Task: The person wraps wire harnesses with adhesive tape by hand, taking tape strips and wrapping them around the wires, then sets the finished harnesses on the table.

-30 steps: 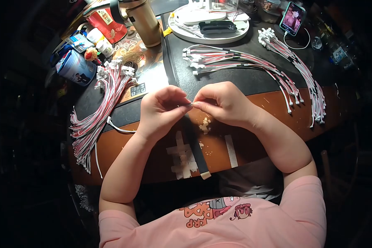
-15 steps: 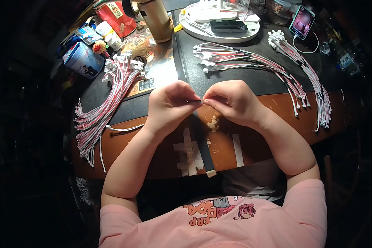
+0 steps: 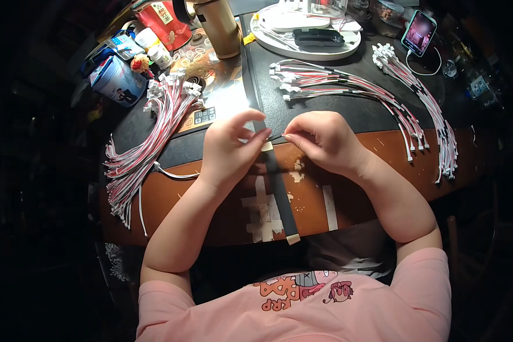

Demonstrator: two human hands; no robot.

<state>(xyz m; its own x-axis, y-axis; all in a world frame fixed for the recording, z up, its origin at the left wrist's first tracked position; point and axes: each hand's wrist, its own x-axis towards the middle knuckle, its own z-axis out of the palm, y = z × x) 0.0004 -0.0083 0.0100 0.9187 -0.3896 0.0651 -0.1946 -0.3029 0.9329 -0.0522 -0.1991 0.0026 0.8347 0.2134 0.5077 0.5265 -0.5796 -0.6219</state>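
Note:
My left hand (image 3: 229, 142) is raised over the table's middle, its thumb and index finger spread apart. Close by on the right, my right hand (image 3: 319, 137) pinches a thin, wire-like piece (image 3: 279, 136) at its fingertips. That piece is too small to make out fully, and its end comes near my left thumb. A black strip (image 3: 279, 196) runs along the table below both hands. Left of my left wrist, a single white cable (image 3: 176, 176) lies beside a large bundle of red and white cables (image 3: 148, 131) with white connectors.
More cable bundles (image 3: 353, 85) lie at the right, another (image 3: 422, 97) beyond. Behind them stand a white round tray (image 3: 347, 52) with a black tool and a lit phone (image 3: 419, 33). A gold thermos (image 3: 219, 34), a red pouch (image 3: 164, 25) and a blue-white tub (image 3: 118, 82) stand back left.
My left thumb and index finger have parted, and the hand has drawn slightly left from the right one. My right hand keeps its pinch almost in place.

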